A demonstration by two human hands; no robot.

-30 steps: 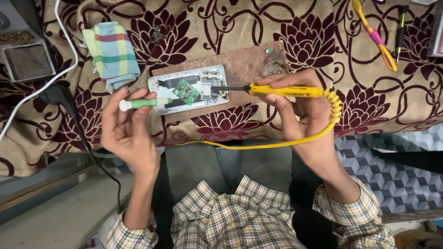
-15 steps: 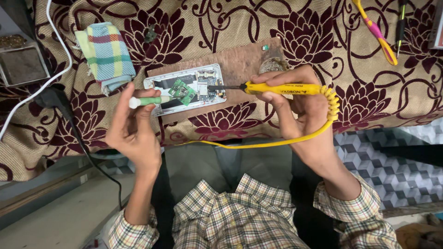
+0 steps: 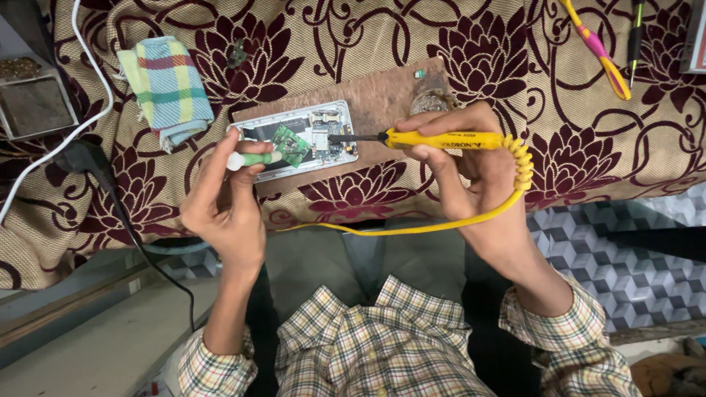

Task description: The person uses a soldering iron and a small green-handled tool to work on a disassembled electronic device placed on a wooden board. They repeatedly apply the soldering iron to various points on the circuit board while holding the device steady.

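Observation:
My right hand (image 3: pixel 471 165) grips a yellow soldering iron (image 3: pixel 441 139) with a coiled yellow cord (image 3: pixel 412 226). Its dark tip points left at the opened white phone (image 3: pixel 294 140), which lies on a brown board (image 3: pixel 368 103). My left hand (image 3: pixel 224 202) pinches a small green-and-white tool (image 3: pixel 251 159) whose end touches a green circuit board (image 3: pixel 290 145) inside the phone. Both hands hover just in front of the phone.
A folded checked cloth (image 3: pixel 168 88) lies left of the phone on the floral fabric (image 3: pixel 353 37). A pink-and-yellow tool (image 3: pixel 599 51) and a dark screwdriver (image 3: pixel 636 37) lie at the top right. A white cable (image 3: pixel 73 125) and a black cable (image 3: pixel 125 220) run at the left, near a grey box (image 3: pixel 33 103).
My left hand has shifted slightly right, bringing the green tool onto the circuit board. The soldering iron tip stays at the phone's right side.

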